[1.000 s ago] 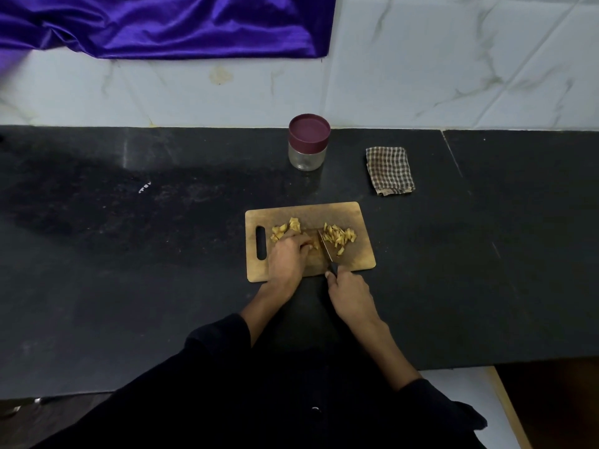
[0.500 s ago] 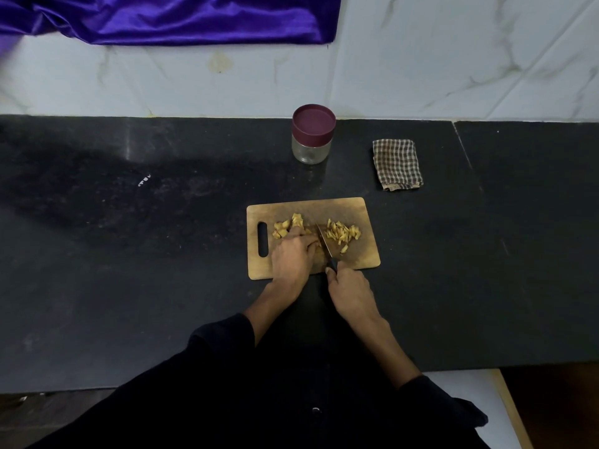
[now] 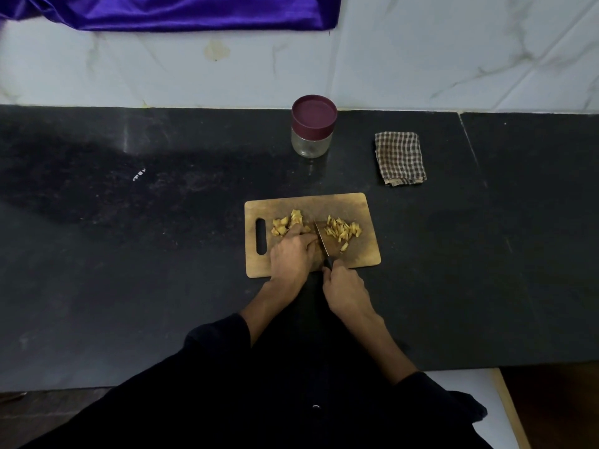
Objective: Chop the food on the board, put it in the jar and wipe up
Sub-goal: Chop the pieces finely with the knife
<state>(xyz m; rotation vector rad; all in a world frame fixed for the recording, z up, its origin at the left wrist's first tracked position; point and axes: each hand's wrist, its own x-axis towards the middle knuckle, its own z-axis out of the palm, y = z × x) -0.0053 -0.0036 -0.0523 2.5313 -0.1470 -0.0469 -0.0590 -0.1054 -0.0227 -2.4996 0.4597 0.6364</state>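
Chopping stage, centre of frame. The left hand (image 3: 291, 254) presses curled fingers onto the uncut food (image 3: 287, 223) on the wooden board (image 3: 308, 204); the right hand (image 3: 345, 291) grips the knife (image 3: 322, 239), its blade just beside those knuckles. Cut strips (image 3: 342, 230) lie to the right. Risks: a nicked finger; pieces scattering onto the dark counter (image 3: 129, 254). The jar (image 3: 312, 126), above, remains lidded.

Black stone counter (image 3: 129, 286) under a white marble-veined wall (image 3: 453, 53), purple drape (image 3: 168, 11) above
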